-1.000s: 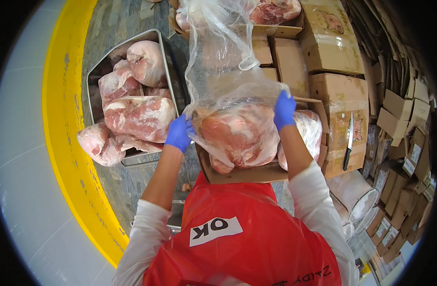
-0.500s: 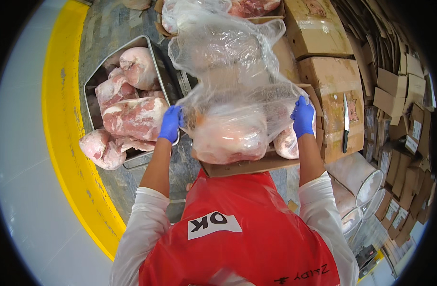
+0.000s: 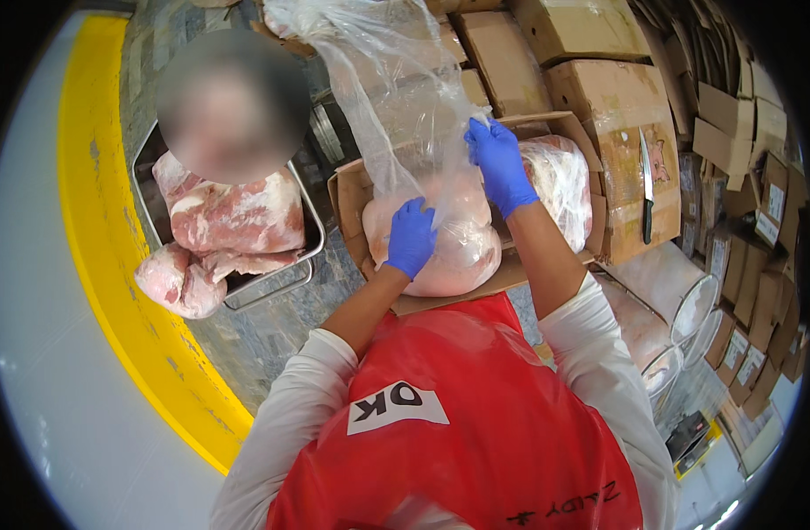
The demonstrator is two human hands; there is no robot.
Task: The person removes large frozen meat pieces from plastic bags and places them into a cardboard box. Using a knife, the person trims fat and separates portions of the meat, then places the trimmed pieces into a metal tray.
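Right hand (image 3: 502,168) first: clear plastic film (image 3: 396,88) is pinched, trailed ahead; under the curled left hand (image 3: 412,238), grip unclear, raw meat (image 3: 462,252) is held in a cardboard box (image 3: 350,208). Slippery, light film, likely, best gripped by its edge; meat, probably heavy, best cradled underneath.

There are two hands (image 3: 411,237) (image 3: 504,168), two meat pieces (image 3: 458,254) (image 3: 559,185) in one open carton (image 3: 350,208), one knife (image 3: 647,181) and one metal tub (image 3: 315,218).
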